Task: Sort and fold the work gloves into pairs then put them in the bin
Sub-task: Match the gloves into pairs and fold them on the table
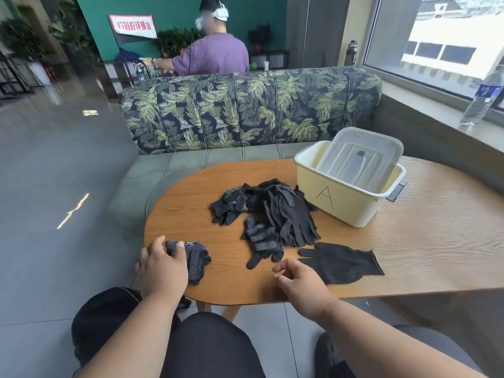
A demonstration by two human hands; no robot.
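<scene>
**Hands at the table's near edge**

Left hand (pixel 163 264) presses my folded dotted gloves (pixel 194 259) flat; right hand (pixel 301 282) hovers loosely curled, holding nothing, beside a plain black glove (pixel 343 261). I see the glove pile (pixel 272 211) mid-table (pixel 409 255), touching the yellow bin (pixel 343 205).

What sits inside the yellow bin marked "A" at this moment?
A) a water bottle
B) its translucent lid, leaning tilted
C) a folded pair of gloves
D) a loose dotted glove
B: the translucent lid leans tilted inside the yellow bin, and no gloves show in it; the glove pile lies on the table, and the left hand rests on a folded dotted pair.
</scene>
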